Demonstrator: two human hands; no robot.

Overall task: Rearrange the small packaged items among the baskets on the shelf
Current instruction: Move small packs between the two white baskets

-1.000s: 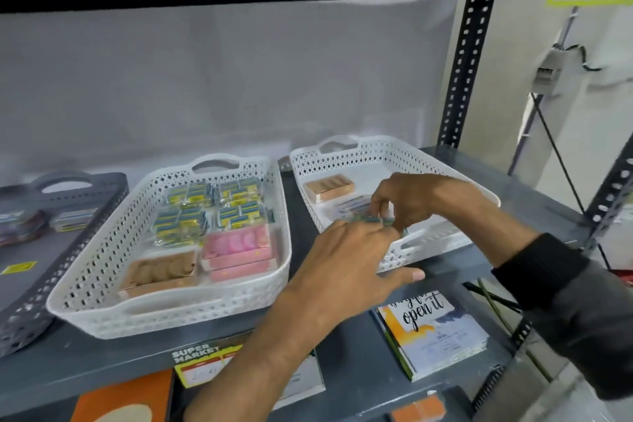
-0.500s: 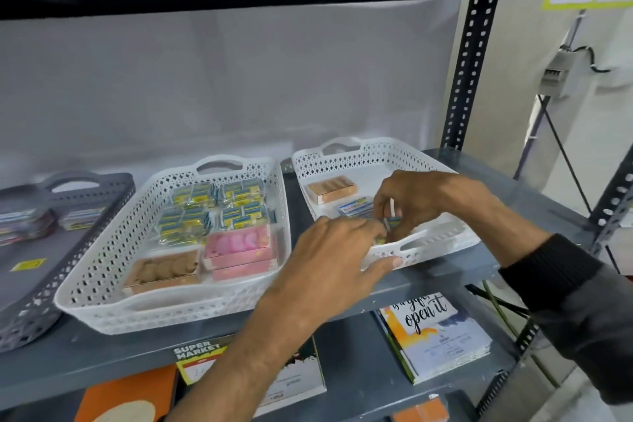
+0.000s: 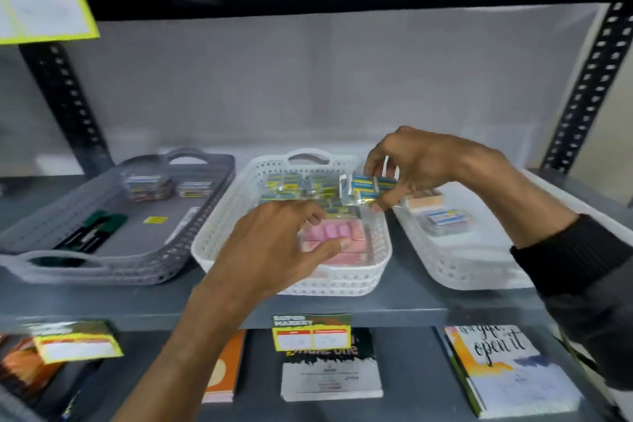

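Note:
Three baskets stand side by side on the grey shelf: a grey basket (image 3: 113, 260) at left, a white middle basket (image 3: 342, 279) and a white right basket (image 3: 455, 271). My right hand (image 3: 421, 164) pinches a blue and yellow packet (image 3: 364, 187) in clear wrap, held above the back right corner of the middle basket. My left hand (image 3: 274, 243) hovers over the front of that basket with fingers spread, covering part of the pink packets (image 3: 342, 233). Several yellow and blue packets (image 3: 294, 183) lie at the basket's back. A peach box (image 3: 423, 202) and a blue packet (image 3: 443, 219) lie in the right basket.
The grey basket holds green-handled tools (image 3: 92, 233), a yellow tag (image 3: 154, 220) and small packets (image 3: 149, 187) at the back. Price labels (image 3: 311, 332) hang on the shelf edge. Notebooks (image 3: 503, 370) lie on the shelf below. Black perforated posts (image 3: 582, 89) stand at both sides.
My right hand has lifted a blue and yellow packet out of the right basket and carried it left over the middle basket. My left hand moved over the middle basket. The camera swung left.

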